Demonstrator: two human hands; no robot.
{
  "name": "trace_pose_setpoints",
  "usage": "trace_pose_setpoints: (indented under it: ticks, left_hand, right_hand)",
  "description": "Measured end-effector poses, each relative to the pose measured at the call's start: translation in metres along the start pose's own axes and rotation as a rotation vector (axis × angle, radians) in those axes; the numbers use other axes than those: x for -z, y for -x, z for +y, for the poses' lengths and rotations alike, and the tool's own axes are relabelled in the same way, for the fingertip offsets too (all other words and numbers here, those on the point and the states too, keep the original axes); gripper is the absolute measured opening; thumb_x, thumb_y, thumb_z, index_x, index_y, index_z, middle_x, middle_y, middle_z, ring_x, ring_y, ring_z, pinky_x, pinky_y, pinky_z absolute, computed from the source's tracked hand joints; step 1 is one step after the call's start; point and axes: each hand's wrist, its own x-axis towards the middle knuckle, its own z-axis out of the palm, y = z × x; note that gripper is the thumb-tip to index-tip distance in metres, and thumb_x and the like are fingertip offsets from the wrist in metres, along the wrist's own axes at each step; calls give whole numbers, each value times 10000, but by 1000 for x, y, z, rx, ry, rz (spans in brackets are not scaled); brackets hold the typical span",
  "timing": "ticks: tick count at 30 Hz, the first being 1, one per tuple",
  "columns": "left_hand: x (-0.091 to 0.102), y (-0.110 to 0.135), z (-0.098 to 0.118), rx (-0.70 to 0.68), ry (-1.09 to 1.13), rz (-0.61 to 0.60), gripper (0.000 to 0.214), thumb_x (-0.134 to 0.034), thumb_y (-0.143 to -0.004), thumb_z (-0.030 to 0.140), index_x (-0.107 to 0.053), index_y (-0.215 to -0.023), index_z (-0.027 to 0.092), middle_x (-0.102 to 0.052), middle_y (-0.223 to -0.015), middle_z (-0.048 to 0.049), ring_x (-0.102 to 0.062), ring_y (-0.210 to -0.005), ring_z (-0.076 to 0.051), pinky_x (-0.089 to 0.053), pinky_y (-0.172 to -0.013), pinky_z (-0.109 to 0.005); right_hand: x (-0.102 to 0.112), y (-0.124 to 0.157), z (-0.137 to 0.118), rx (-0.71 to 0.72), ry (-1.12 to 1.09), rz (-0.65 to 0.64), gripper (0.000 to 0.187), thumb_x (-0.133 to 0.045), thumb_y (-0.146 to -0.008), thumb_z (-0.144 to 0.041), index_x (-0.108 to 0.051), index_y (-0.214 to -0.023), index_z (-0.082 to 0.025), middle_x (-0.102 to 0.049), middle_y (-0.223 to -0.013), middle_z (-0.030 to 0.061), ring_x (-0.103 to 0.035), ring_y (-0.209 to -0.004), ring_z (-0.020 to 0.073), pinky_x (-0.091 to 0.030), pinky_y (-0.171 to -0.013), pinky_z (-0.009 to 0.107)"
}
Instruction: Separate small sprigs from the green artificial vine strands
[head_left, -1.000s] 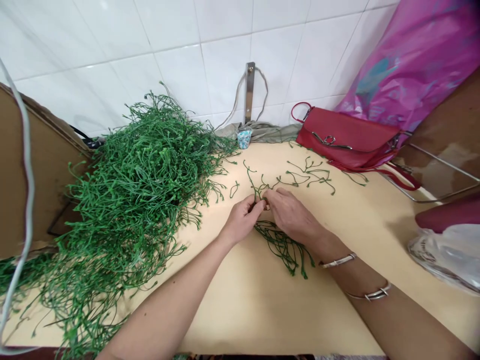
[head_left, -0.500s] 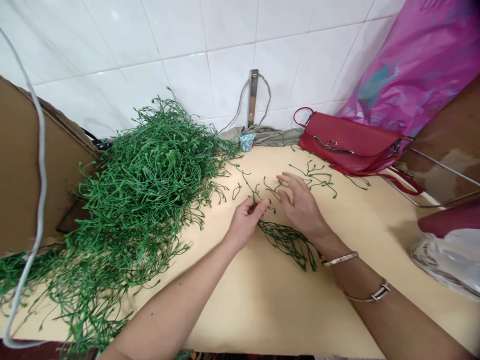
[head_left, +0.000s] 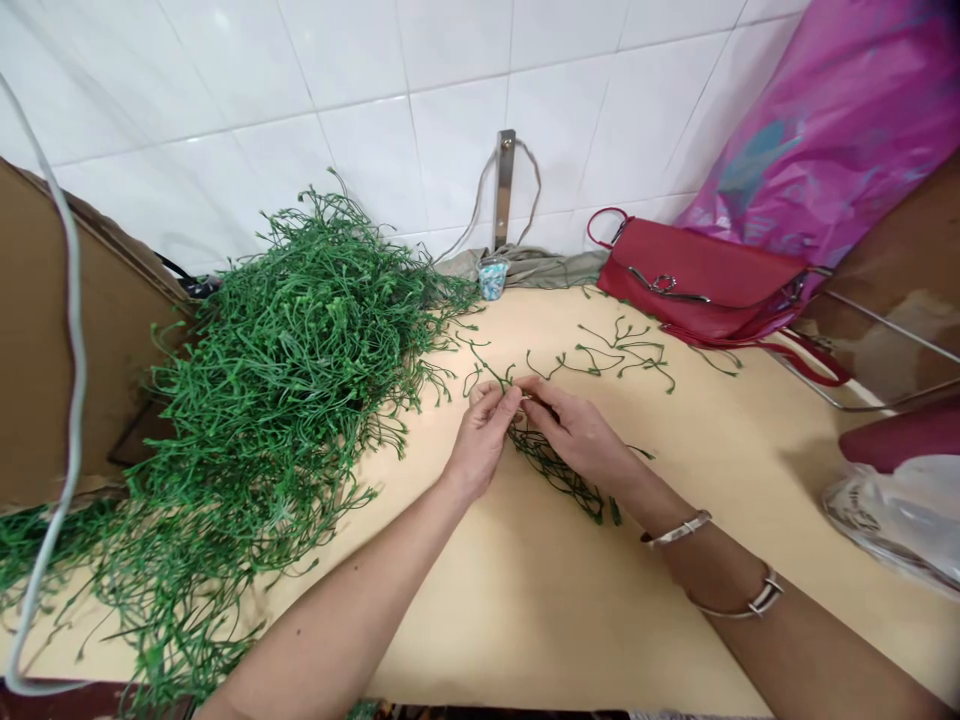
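Thin green stems with small budded tips, artificial-looking, lie in a big tangled heap (head_left: 300, 330) on the left of the table. My left hand (head_left: 480, 440) is closed, pinching the top of a small bunch of these green stems (head_left: 559, 470) over the table's middle. The bunch trails down to the right, partly behind my right hand (head_left: 577, 435). That hand's fingers are closed at the same top end, meeting the left fingertips. What exactly lies between the right fingertips is mostly hidden, but it appears to be a stem of the bunch.
Several loose stems (head_left: 626, 350) are scattered beyond my hands. A small blue-patterned cup (head_left: 493, 280) stands by the tiled wall. A red handbag (head_left: 697, 280), a purple plastic bag (head_left: 832, 130) and a clear bag (head_left: 900, 510) are at right; a cardboard box (head_left: 75, 350) and white cable (head_left: 75, 330) at left.
My right hand has moved left and down from above the loose stems to the left fingertips, and its fingers have closed there. The left hand keeps its hold on the bunch.
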Motion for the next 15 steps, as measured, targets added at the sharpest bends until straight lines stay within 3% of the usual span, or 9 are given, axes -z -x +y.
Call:
trace_pose_setpoints:
  ticks: [2,5,10,15]
  left_hand:
    - [1,-2,3,41,75,-21,398,-838,-740,515,-797,-991,209,-562,-1069,-45,-509,-962,-116,-426,-886,-214]
    - [3,-6,6,94,166,-34,394,-890,-668,507,-807,-912,209,-606,-1009,-38,-540,-952,-117,-441,-865,-210]
    - [2,-8,12,167,277,-4,424,-953,-561,449,-758,-800,156,-659,-1122,-43,-566,-997,-117,-455,-830,-192]
    - [-1,-4,13,330,358,37,561,-979,-468,433,-528,-562,114,-635,-798,-50,-567,-754,-110,-460,-663,-200]
  right_hand:
    - [0,1,-1,-1,28,-2,525,-370,-974,-554,-591,-982,-78,-593,-871,70,-534,-770,57,-435,-702,152]
    - [-1,2,-5,-7,22,-34,556,-420,-946,-600,-603,-943,-75,-540,-791,56,-447,-684,42,-375,-625,147]
    - [-3,-4,-5,-11,-38,-30,609,-343,-974,-637,-594,-934,-84,-595,-991,77,-557,-951,67,-467,-854,135]
    - [7,-3,-5,40,2,-249,579,-361,-983,-602,-541,-841,-70,-485,-774,54,-406,-707,31,-333,-660,141]
